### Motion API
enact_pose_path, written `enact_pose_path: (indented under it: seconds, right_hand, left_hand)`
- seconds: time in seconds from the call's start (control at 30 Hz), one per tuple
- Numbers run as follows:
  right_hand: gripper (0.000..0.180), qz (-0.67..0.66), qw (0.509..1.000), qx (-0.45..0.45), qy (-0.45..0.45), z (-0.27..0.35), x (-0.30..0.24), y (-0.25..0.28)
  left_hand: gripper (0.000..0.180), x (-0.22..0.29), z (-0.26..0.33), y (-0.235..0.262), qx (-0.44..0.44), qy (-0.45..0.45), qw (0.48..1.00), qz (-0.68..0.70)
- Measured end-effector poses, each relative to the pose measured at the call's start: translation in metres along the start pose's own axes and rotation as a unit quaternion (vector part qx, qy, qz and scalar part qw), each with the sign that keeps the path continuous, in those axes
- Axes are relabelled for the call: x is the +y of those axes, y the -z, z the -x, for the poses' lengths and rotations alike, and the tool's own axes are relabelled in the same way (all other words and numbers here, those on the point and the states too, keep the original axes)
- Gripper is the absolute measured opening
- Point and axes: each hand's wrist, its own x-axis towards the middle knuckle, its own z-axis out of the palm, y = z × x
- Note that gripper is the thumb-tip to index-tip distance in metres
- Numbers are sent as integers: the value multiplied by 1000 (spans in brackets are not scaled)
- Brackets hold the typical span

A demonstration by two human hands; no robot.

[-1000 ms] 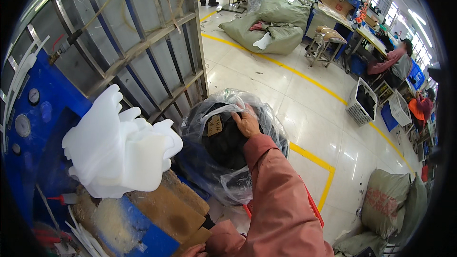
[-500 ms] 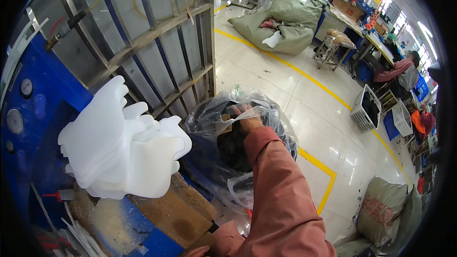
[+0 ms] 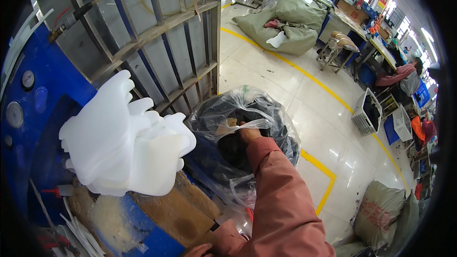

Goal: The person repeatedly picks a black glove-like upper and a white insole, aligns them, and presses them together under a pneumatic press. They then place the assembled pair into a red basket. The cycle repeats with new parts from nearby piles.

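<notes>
Far left, there's the big blue metal machine with round dial gauges [image 3: 28,81], and right in front of it stands a pair of white, translucent hand-shaped moulds [image 3: 126,145], fingers pointing up, mounted over a worn brown block [image 3: 178,209]. Behind them runs a steel-barred frame with grey panels [image 3: 166,43], and its corner post comes down just beside the bag. Down at the bottom edge the person's left hand [image 3: 197,250] only peeks in, resting by the brown block; I cannot tell whether it is clenched or loose. Now the centre: a clear crinkled plastic bag stuffed with dark items [image 3: 243,138] sits on the floor against the machine's base, mouth gaping upward. The right hand [image 3: 247,133], on a pinkish-red sleeve, is plunged into that mouth, fingers buried among the dark contents, so whether they are closed on something I cannot tell. By my reading the digging is mid-way: nothing is out of the bag, and nothing dark sits on the white moulds. Room to move? Tight on the left, with the moulds and the frame post crowding the bag's rim; straight up and back toward the body looks freest. To the right the glossy pale floor with its yellow line [image 3: 328,181] lies open, with sacks, crates and stools well apart, and seated workers farther off.
</notes>
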Motion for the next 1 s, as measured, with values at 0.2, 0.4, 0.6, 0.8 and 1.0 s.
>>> enact_pose_path:
  seconds: [0.2,0.4,0.6,0.8,1.0]
  right_hand:
    - [23,0,993,-118,10,92,-27,29]
    - [44,-13,977,-210,25,172,-45,86]
    - [25,100,970,-219,22,156,-58,129]
    - [18,125,938,-269,182,139,-104,126]
    - [26,92,929,-345,100,166,-65,145]
  left_hand:
    - [36,43,-14,22,58,-8,991,117]
    - [36,66,7,23,36,39,986,155]
    - [33,98,17,40,35,60,980,185]
    - [32,100,29,44,30,31,982,184]
    - [32,97,37,49,37,35,976,213]
